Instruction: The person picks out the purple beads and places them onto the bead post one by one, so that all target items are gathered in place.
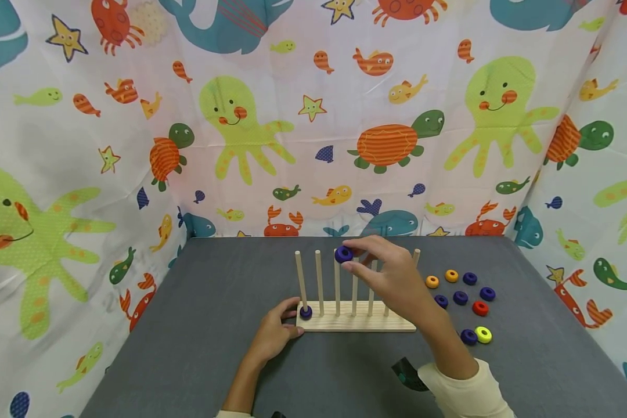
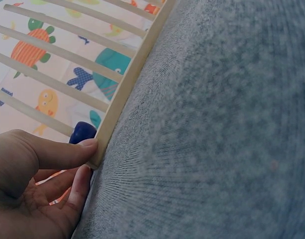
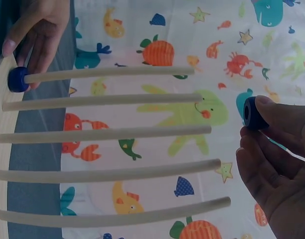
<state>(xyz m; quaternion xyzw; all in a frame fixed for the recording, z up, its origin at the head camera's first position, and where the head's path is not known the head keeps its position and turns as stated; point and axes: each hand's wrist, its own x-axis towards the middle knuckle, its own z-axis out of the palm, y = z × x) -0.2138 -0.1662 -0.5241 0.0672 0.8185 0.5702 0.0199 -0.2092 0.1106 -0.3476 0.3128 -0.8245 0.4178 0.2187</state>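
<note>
Short of the table's far edge (image 1: 240,240), your right hand (image 1: 394,278) pinches a blue ring (image 1: 338,255), likely light, rigid and best held by its rim, above the rack (image 1: 355,325) your left hand (image 1: 273,333) grips.

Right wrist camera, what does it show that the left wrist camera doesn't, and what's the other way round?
Only the right wrist view shows the right hand pinching a blue ring. Only the left wrist view reaches a sixth peg. Both show the left hand gripping one end of the wooden base, the seated ring on the end peg, and the patterned backdrop.
</note>
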